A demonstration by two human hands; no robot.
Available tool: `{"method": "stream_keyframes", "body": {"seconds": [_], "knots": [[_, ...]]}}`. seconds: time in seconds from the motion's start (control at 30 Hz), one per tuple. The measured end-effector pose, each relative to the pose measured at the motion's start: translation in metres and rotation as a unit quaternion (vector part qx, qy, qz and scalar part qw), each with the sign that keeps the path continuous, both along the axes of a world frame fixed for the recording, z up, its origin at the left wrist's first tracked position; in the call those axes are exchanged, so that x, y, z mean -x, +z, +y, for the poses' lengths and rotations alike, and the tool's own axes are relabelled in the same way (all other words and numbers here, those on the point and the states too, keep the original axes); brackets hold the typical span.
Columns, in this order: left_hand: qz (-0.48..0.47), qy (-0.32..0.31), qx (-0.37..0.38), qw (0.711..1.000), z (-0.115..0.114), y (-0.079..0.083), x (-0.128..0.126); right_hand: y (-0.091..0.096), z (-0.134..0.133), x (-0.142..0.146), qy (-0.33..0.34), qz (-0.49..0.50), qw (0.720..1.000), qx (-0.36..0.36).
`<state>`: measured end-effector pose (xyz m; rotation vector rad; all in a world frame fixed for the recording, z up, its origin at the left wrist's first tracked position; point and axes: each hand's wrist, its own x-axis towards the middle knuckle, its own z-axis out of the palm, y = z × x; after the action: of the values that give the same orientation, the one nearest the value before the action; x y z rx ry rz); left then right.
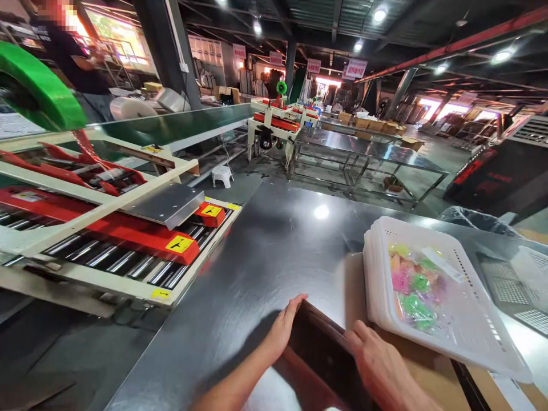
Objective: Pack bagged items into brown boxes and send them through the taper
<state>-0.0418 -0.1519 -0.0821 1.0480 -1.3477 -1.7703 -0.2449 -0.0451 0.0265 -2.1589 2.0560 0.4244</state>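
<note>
Factory floor (pixel 432 151) stretches back under dark steel roof framing (pixel 299 23), w/ red-and-white hanging signs (pixel 356 68) in the distance. Stainless counter (pixel 240 297) fills the lower middle of the view. Left of it, right alongside, sits a roller conveyor (pixel 115 257) w/ red side rails and yellow warning labels, part of a carton sealer; a green tape roll (pixel 36 85) sits up above it at far left. Further back: a 2nd sealer (pixel 274 123), a steel-framed table (pixel 363 154), and cardboard cartons (pixel 372 125) beyond it. Co-worker (pixel 64 57) stands top left beside the conveyor belt, face blurred. White stool (pixel 222 176) on the floor between machines; black bin liner (pixel 475 221) just past the counter's far right edge.

On the counter, right side: brown cardboard sheet (pixel 411 357) under a stack of white perforated plastic trays (pixel 479 319), colourful bagged items (pixel 415 288) in the top one.

Dark flat box (pixel 321 354) sits at the near edge of the counter, between L hand (pixel 282 328) and R hand (pixel 377 365). Grips apart, one on each side, both touching its edges; can't tell if clamped.
</note>
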Motion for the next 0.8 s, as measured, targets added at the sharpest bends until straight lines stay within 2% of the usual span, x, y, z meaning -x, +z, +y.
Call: {"method": "stream_keyframes", "body": {"seconds": [0.13,0.27,0.37,0.43,0.5,0.57,0.63,0.7,0.8], "knots": [[-0.019,-0.009,0.009,1.0,0.003,0.0,0.002,-0.025,-0.011,-0.041,0.059,-0.003,0.997,-0.057],[-0.024,-0.011,0.017,1.0,0.003,0.0,0.002,-0.027,-0.006,-0.043,0.1,-0.027,0.989,-0.107],[-0.033,-0.018,0.023,0.999,0.002,0.002,0.003,-0.031,0.0,-0.033,0.086,-0.082,0.99,-0.073],[-0.049,-0.036,0.03,0.998,0.001,0.003,0.004,-0.041,0.002,-0.029,0.081,-0.17,0.982,-0.03],[-0.101,-0.05,0.075,0.991,0.002,0.006,0.002,-0.054,0.004,-0.027,0.067,-0.242,0.968,-0.002],[-0.178,-0.057,0.168,0.968,0.004,0.013,-0.001,-0.067,0.007,-0.028,0.03,-0.269,0.963,-0.001],[-0.217,-0.099,0.274,0.932,0.007,0.025,-0.006,-0.078,0.011,-0.029,0.004,-0.268,0.963,-0.011],[-0.194,-0.191,0.348,0.897,0.008,0.041,-0.011,-0.083,0.015,-0.029,-0.002,-0.273,0.962,-0.015],[-0.169,-0.323,0.405,0.838,0.006,0.068,-0.018,-0.082,0.018,-0.025,-0.023,-0.318,0.948,-0.013]]}}
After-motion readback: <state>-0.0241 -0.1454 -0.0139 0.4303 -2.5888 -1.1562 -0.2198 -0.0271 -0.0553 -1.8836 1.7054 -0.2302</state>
